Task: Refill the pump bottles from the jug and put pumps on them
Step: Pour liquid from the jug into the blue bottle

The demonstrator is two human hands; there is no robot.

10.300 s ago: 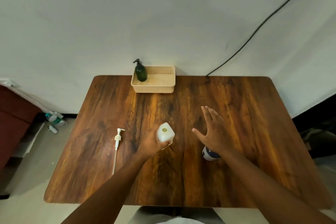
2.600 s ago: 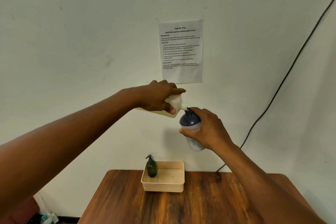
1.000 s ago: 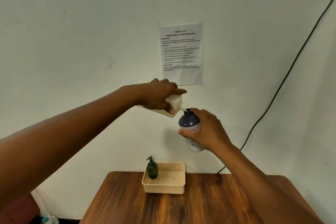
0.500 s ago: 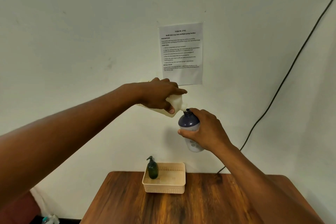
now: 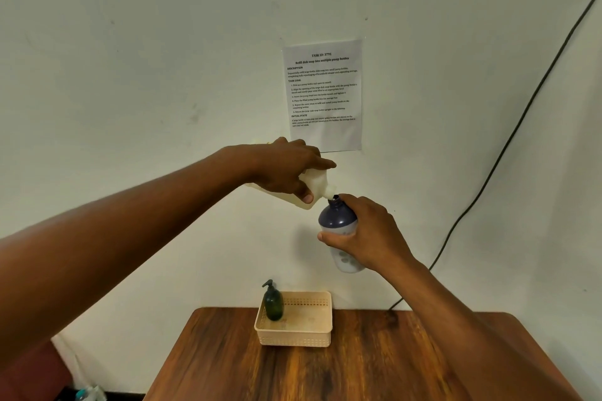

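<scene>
Wooden table [image 5: 374,365] below, cream basket [image 5: 294,332] at its far edge with a green pump bottle [image 5: 273,304] inside, left hand [image 5: 286,169] wrapped round a tilted white jug [image 5: 314,184], spout at the mouth of a blue-topped bottle [image 5: 337,218], held up well above the table, gripped by the right hand [image 5: 368,238]

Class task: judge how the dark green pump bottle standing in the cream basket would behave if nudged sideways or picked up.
The dark green pump bottle is tall, narrow and topped by a pump, so it probably tips rather than slides. It looks rigid, unlikely to flex. The cream plastic basket wall stands close beside it and might catch it. Its weight cannot be judged, since its fill level is hidden.
</scene>
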